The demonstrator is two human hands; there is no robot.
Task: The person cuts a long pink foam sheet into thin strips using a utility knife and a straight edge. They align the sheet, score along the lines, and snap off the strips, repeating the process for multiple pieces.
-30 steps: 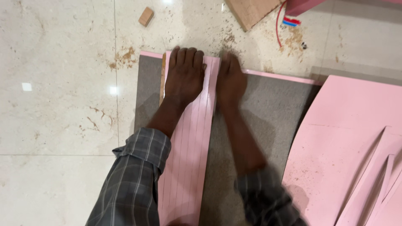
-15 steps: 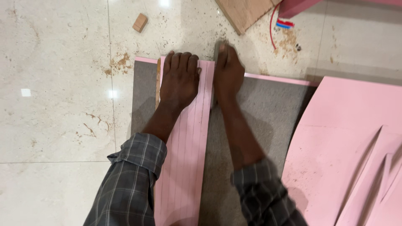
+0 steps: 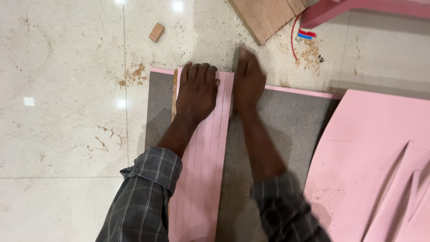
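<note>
My left hand (image 3: pixel 197 89) lies flat, fingers together, pressing the far end of a long pink lined strip (image 3: pixel 201 179). The strip rests on a grey sheet (image 3: pixel 277 121) on the floor. A thin wooden slat (image 3: pixel 174 94) shows along the strip's left edge, partly under my left hand. My right hand (image 3: pixel 248 80), blurred by motion, is at the strip's right edge and reaches past the grey sheet's far edge. Its fingers are closed around what looks like a slim dark tool (image 3: pixel 236 54); blur hides the details. Both forearms wear plaid sleeves.
Large pink sheets with curved cuts (image 3: pixel 371 170) lie on the right. A wooden board (image 3: pixel 264 15), a small wood block (image 3: pixel 156 32), a red wire (image 3: pixel 293 36) and sawdust (image 3: pixel 134 74) lie on the marble floor. A pink panel (image 3: pixel 358 9) sits at the top right.
My right hand has slid away from me along the strip's right edge, out past the grey sheet's far edge. My left hand has stayed pressed on the strip.
</note>
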